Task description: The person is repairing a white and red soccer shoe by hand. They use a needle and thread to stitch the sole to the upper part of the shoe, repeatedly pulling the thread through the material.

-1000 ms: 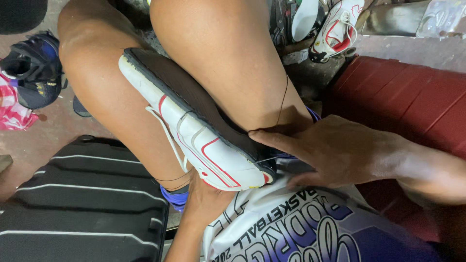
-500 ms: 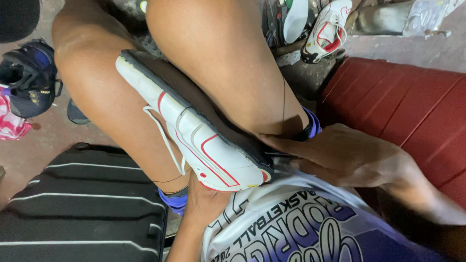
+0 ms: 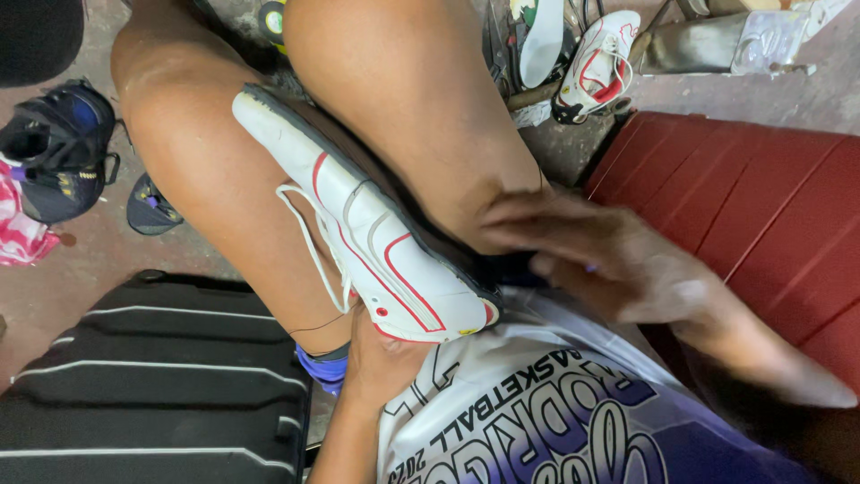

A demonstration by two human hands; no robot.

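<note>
one white shoe with red trim [image 3: 367,246] being clamped between two bare knees at centre, toe toward 5 o'clock. left hand [image 3: 381,363] being pressed under toe, grip hidden, cannot be told. right hand [image 3: 609,260] being blurred at 3 o'clock, fingers loosely extended beside sole; earlier it was being curled at toe. one matching shoe [image 3: 598,64] lying at 1 o'clock, one dark sneaker [image 3: 55,148] at 9.
</note>
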